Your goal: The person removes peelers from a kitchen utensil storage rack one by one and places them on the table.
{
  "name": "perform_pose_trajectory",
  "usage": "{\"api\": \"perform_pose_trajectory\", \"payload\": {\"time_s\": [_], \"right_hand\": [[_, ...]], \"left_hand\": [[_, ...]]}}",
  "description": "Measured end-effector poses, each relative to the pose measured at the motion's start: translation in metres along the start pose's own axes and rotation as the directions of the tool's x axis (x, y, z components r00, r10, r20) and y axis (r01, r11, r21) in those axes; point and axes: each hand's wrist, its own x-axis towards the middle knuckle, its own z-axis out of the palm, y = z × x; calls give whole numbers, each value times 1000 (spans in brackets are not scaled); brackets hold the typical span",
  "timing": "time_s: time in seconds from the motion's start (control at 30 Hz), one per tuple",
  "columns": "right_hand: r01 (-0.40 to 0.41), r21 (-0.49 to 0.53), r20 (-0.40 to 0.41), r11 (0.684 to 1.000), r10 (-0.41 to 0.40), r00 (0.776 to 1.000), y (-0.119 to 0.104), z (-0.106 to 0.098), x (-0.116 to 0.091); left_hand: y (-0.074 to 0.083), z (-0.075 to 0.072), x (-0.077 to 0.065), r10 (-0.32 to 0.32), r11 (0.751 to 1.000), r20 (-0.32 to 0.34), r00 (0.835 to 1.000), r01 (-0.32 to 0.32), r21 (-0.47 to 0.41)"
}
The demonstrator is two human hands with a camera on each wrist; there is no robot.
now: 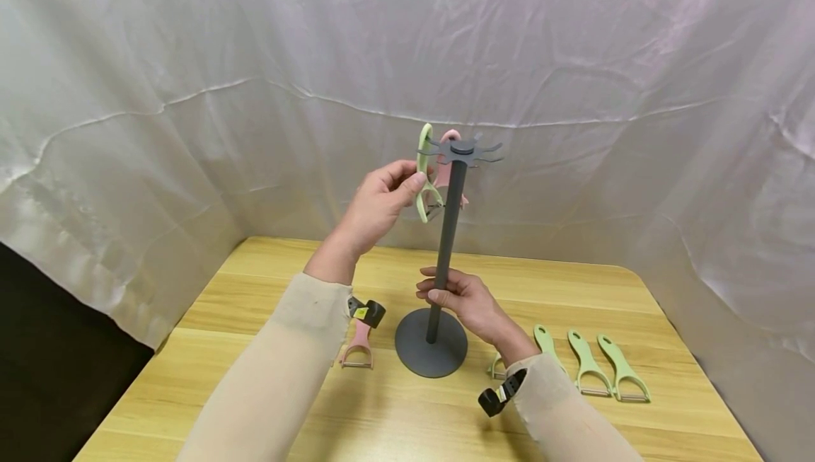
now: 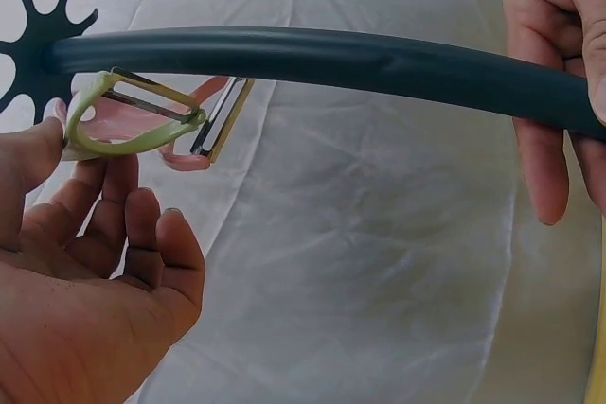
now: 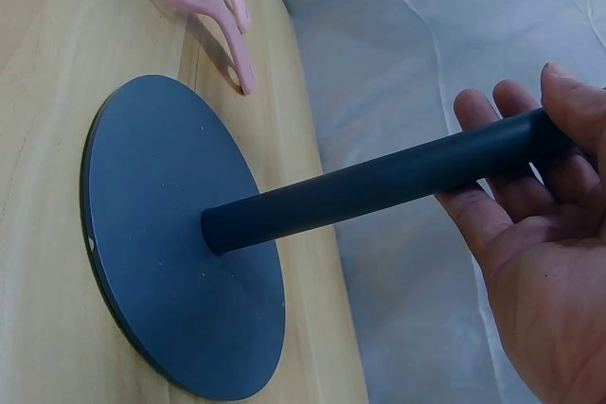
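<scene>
A grey stand (image 1: 448,235) rises from a round base (image 1: 420,359) to a ring of hooks (image 1: 463,148). High at the ring's left side, my left hand (image 1: 376,207) pinches a light green Y-shaped peeler (image 1: 423,142) between thumb and fingers. The peeler hangs blade down, and its handle top overlaps a hook tip in the head view. Just behind it, a pink peeler (image 1: 443,175) hangs from the ring, partly hidden by the pole. Lower down, my right hand (image 1: 471,304) holds the pole, thumb on one side and fingers on the other, as the right wrist view shows.
Pink peelers (image 3: 222,21) lie on the wooden table (image 1: 255,285) left of the base, partly covered by my left forearm in the head view. Several green peelers (image 1: 584,354) lie at the right, one partly behind my right wrist. Pale curtains (image 1: 318,37) surround the table.
</scene>
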Motion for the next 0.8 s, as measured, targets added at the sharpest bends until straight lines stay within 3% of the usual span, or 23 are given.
{"api": "perform_pose_trajectory", "payload": {"time_s": [0.8], "right_hand": [[-4, 16, -3, 1000, 4, 1000, 2, 0, 0]], "left_hand": [[1, -1, -2, -9, 993, -68, 998, 1, -117]]}}
